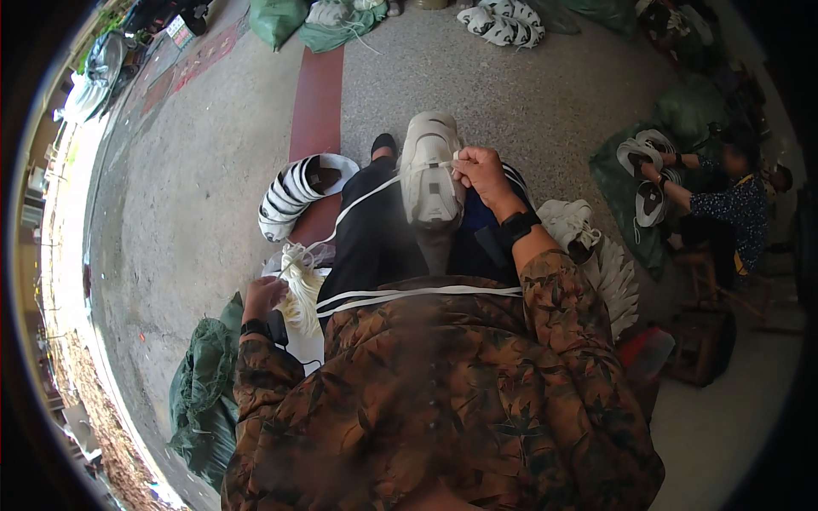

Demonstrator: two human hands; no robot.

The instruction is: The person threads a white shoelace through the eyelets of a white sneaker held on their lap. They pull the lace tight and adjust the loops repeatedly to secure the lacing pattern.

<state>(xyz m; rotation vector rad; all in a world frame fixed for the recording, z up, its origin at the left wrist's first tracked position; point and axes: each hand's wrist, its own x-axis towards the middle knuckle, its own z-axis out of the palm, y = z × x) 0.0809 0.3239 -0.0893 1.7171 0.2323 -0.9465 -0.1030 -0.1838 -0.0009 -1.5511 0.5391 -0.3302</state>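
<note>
A white shoe [433, 200] stands between my knees, its sole side hidden from me. My right hand [484, 177] is closed at the shoe's right edge, pinching a white shoelace [365, 198] that crosses the shoe. From there the lace runs slack down to the left. Near its lower end, my left hand [266, 294] is curled closed beside a bundle of white laces [300, 289], apparently gripping the lace; its fingertips are partly hidden. More white laces [417, 292] lie across my lap.
Stacked white-and-black shoes [294, 200] lie left of my legs, pale shoes [569, 223] at right. A green sack [204, 383] is at lower left. To the right, a seated co-worker [724, 200] handles shoes over a green sheet [620, 192]. Another shoe pile [504, 24] lies ahead.
</note>
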